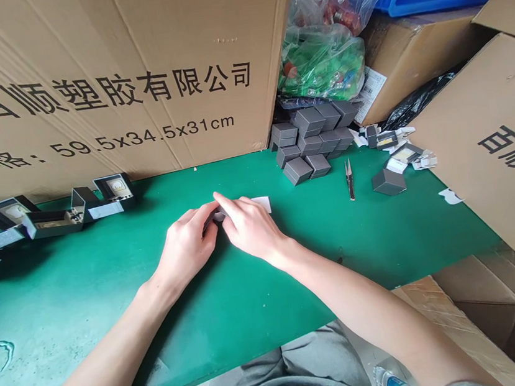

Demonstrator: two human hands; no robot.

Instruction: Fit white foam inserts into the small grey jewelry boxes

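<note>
Grey box (217, 215) between both hands (185, 247) (251, 226).

Both bare forearms, the left forearm (104, 365) and the right forearm (370, 307), are reaching in from the bottom corners and converging mid-view. The left hand (186, 245) and right hand (249, 225) are closing together, backs upward, fingers curling inward, with the right index finger (216, 197) extending across the left fingertips.

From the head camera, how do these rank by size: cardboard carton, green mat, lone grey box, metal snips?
1. Brown printed cardboard carton and flat green mat: too alike to rank.
2. Lone dark grey rectangular box.
3. Slim metal snips, though about as long as the box.
</note>
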